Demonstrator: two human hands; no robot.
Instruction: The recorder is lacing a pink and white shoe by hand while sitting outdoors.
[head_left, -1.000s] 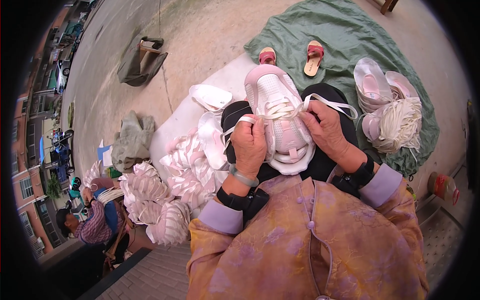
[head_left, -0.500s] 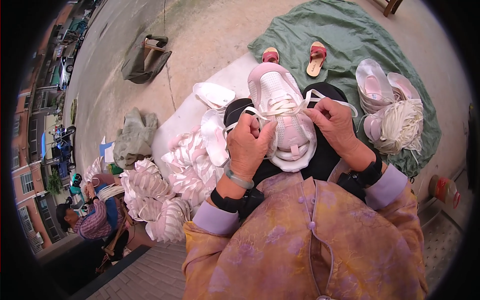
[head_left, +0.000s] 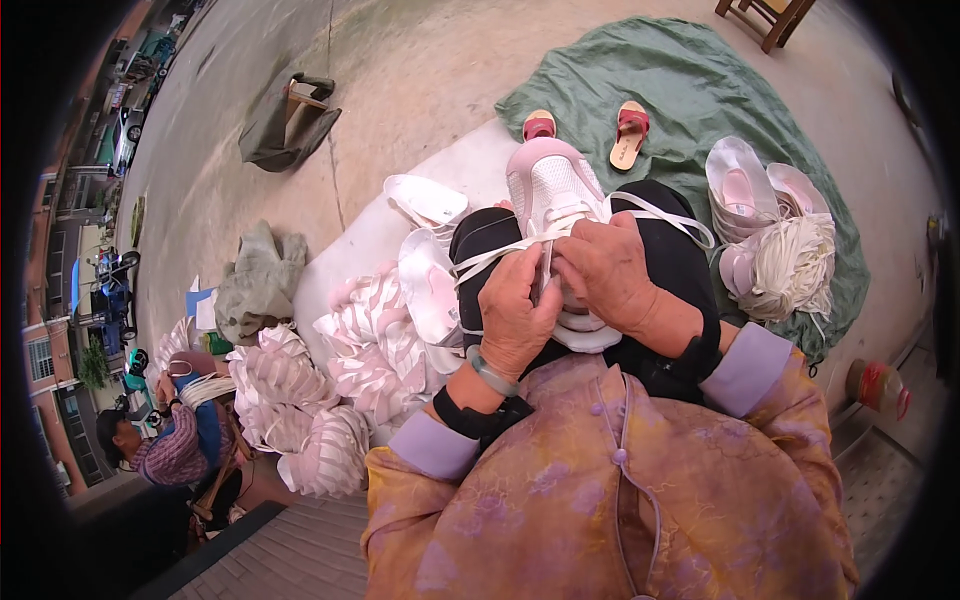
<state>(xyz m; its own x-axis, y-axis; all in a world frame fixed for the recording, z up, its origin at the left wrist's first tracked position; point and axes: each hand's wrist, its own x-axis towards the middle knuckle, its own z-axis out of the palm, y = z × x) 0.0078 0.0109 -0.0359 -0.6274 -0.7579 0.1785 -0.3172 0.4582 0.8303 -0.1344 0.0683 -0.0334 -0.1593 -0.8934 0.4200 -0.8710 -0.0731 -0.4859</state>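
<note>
A pink and white sneaker (head_left: 555, 185) rests on my lap, its toe pointing away from me. Off both sides of its lacing trail the loose ends of a white shoelace (head_left: 665, 217). At the left edge of the lacing, my left hand (head_left: 515, 315) is closed, thumb and fingers pinching the shoe beside the lace. My right hand (head_left: 615, 278) is closed over the lacing from the other side and covers much of the shoe's opening. Its fingertips are bunched close to the left ones, partly hiding what they pinch.
Piles of pink and white shoe parts (head_left: 375, 345) lie to my left. On the green sheet (head_left: 690, 80) are red slippers (head_left: 630, 135), stacked shoe parts (head_left: 740, 190) and a white lace bundle (head_left: 790, 265). A person (head_left: 185, 440) sits at the far left.
Both hands have come inward from the outstretched lace ends to the middle of the lacing. The right hand now lies over the shoe, and the lace ends hang loose to the sides.
</note>
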